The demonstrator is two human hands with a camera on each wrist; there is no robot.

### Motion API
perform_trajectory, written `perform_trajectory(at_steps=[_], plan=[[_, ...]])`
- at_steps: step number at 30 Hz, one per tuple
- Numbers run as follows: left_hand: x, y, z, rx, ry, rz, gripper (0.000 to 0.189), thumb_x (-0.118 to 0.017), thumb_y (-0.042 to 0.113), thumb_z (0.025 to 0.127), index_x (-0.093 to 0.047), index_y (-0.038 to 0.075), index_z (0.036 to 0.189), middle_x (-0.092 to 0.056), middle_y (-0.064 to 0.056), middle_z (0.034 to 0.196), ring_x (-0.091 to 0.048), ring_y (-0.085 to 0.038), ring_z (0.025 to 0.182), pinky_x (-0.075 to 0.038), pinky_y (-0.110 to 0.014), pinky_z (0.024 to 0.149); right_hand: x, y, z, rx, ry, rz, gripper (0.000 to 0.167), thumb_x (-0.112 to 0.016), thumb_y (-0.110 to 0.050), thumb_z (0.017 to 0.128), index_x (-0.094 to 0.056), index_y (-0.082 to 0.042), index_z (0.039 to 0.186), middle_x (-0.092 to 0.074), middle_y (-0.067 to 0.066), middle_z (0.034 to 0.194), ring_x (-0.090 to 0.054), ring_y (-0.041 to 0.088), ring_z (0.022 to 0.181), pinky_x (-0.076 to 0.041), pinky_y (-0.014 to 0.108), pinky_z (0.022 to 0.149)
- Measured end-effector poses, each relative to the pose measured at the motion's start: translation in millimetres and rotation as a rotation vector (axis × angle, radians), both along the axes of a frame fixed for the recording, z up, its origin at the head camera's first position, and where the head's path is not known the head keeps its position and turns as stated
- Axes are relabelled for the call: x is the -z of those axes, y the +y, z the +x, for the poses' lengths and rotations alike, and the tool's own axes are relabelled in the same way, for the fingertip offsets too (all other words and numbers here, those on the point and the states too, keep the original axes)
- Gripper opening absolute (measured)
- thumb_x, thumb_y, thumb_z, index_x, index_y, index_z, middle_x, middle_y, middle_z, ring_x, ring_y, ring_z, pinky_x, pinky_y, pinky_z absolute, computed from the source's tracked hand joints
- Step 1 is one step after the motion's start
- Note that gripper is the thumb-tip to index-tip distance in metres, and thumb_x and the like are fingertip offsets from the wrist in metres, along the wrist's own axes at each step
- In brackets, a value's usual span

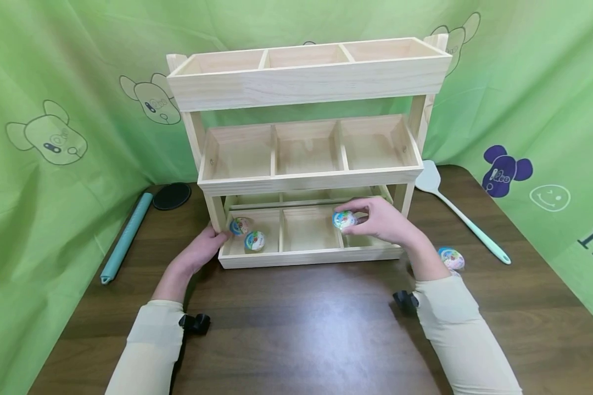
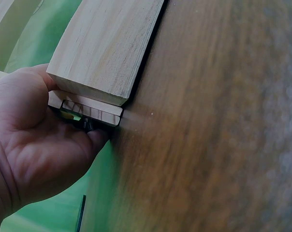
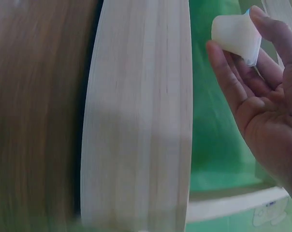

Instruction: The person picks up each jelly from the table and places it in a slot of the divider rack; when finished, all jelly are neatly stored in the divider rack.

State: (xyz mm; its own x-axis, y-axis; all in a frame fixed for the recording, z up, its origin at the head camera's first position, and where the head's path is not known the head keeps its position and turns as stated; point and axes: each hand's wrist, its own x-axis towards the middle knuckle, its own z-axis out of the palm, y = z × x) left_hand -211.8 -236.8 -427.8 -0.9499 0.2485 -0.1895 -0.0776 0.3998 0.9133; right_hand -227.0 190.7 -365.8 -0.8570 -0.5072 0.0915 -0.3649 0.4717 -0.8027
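A three-tier wooden rack [image 1: 306, 178] stands on the table, each tier divided into compartments. My left hand [image 1: 205, 249] grips the left end of its bottom tier; in the left wrist view the hand [image 2: 44, 130] lies against the wooden end, fingertips partly hidden. Between thumb and fingers, my right hand [image 1: 382, 219] pinches a small jelly cup [image 1: 343, 219] with a printed lid, above the bottom tier near its right divider. The cup's pale body [image 3: 233, 36] shows in the right wrist view. Two similar cups, one [image 1: 239, 226] behind another [image 1: 255, 241], sit in the bottom left compartment.
Another jelly cup [image 1: 451, 258] lies on the table by the right forearm. A pale spatula [image 1: 464, 216] lies at the right. At the left are a teal stick-shaped object [image 1: 127, 238] and a black disc [image 1: 172, 196]. Green printed cloth [image 1: 79, 66] hangs behind.
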Motion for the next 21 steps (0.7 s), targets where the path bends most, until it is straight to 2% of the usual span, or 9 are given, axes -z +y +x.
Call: perform_trajectory(at_steps=[6,9,15,21], plan=[[-0.8,1.1,0.9,0.004,0.003,0.006,0.069,-0.042,0.016,0.106,-0.002,-0.005,0.159,-0.009,-0.027,0.162,-0.019,-0.04,0.148,-0.017,-0.056,0.119,4.5,-19.0,-5.3,0.005,-0.011,0.001,0.041,-0.086,-0.019,0.081,-0.075,-0.013,0.12,-0.074,0.001,0.096,-0.066,0.022,0.089,-0.052,0.029,0.074],[-0.9,0.8,2.0,0.009,0.009,0.018,0.07,-0.042,0.015,0.106,0.001,-0.002,0.159,-0.008,-0.027,0.163,-0.018,-0.04,0.148,-0.016,-0.056,0.119,7.9,-26.8,-7.3,0.008,-0.031,0.011,0.042,-0.086,-0.022,0.081,-0.075,-0.012,0.12,-0.072,0.002,0.094,-0.064,0.021,0.087,-0.051,0.03,0.073],[-3.6,0.4,2.8,0.013,0.006,0.012,0.071,-0.043,0.016,0.106,0.0,-0.004,0.159,-0.007,-0.028,0.163,-0.017,-0.041,0.148,-0.016,-0.057,0.118,12.8,-38.7,-11.9,0.024,-0.029,0.033,0.043,-0.085,-0.027,0.081,-0.075,-0.013,0.12,-0.072,0.001,0.093,-0.063,0.021,0.087,-0.051,0.034,0.073],[-2.8,0.0,1.7,0.018,0.019,0.006,0.07,-0.043,0.016,0.106,-0.001,-0.005,0.159,-0.005,-0.027,0.164,-0.014,-0.04,0.148,-0.015,-0.057,0.119,14.8,-51.5,-15.2,0.021,-0.049,0.048,0.043,-0.085,-0.023,0.082,-0.074,-0.012,0.122,-0.072,0.001,0.094,-0.064,0.021,0.088,-0.053,0.037,0.078]])
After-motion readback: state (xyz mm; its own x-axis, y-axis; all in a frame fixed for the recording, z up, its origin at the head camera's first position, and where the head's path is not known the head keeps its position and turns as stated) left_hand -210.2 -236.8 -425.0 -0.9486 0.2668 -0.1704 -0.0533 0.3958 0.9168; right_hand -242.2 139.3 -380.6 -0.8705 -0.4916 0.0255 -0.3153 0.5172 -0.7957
